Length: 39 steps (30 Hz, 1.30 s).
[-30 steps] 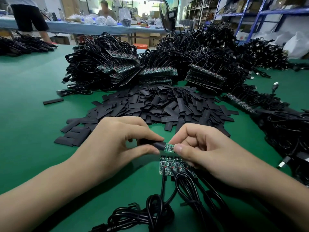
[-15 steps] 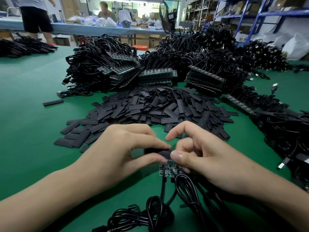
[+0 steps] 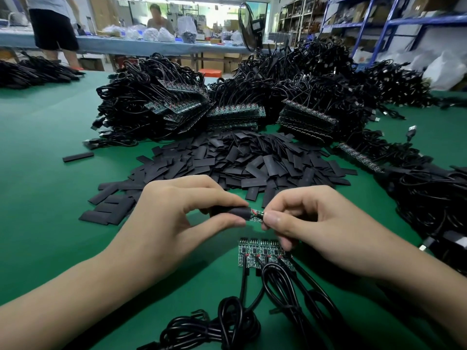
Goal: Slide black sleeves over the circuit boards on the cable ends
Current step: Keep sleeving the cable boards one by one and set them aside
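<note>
1. 2 hands are engaged above the green table [image 3: 50, 178]. The black sleeve [image 3: 233, 212] is pinched between thumb and forefinger of the left hand [image 3: 171, 218]. The cable end beside the circuit board [image 3: 256, 215] is clamped by thumb and fingers of the right hand [image 3: 316, 223].
2. The board is seen partly inside the sleeve mouth (green edge and red wire exposed), just above a row of bare boards [image 3: 262, 252].
3. Risk: a board corner may be caught if the sleeve mouth is flattened by the pinch, and the sleeve would buckle.
4. Risk: the soldered wires may be strained if the cable is pushed off-axis.
</note>
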Each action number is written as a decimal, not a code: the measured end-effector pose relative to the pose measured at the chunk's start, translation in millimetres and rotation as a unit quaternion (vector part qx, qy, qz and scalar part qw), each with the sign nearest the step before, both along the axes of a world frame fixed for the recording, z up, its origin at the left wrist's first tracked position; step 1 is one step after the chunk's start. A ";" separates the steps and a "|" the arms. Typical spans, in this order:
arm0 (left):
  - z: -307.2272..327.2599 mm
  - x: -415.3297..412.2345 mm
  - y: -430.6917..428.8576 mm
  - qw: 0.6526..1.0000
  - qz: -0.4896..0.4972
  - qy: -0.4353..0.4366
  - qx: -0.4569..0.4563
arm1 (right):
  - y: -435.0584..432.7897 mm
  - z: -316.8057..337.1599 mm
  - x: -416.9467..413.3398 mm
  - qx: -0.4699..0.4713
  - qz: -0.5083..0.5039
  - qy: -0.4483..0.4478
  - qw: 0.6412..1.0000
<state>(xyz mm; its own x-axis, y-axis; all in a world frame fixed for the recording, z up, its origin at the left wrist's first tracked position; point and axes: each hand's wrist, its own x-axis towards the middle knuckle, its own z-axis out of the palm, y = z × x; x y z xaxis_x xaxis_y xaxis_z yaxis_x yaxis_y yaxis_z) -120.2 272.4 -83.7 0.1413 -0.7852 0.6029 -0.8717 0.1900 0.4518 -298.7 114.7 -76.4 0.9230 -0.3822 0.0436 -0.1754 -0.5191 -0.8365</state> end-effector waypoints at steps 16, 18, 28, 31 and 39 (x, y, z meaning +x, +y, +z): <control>0.8 -2.1 -0.5 1.000 -0.007 -0.013 -0.009 | 4.0 2.7 0.6 0.028 0.013 -0.036 0.999; 1.8 -2.5 -0.1 1.000 -0.007 -0.023 -0.013 | 5.2 2.5 0.3 0.028 0.013 -0.038 0.999; 0.2 -2.6 -0.9 0.999 0.019 -0.026 -0.028 | 13.7 -1.8 4.5 0.016 -0.009 -0.038 0.999; 1.2 -2.7 -2.1 0.995 0.074 -0.001 -0.059 | 18.2 -4.5 5.9 -0.022 -0.039 -0.062 0.997; -4.5 -4.5 -5.6 0.985 0.081 0.134 -0.070 | 22.5 -6.5 7.5 -0.007 -0.059 -0.092 0.994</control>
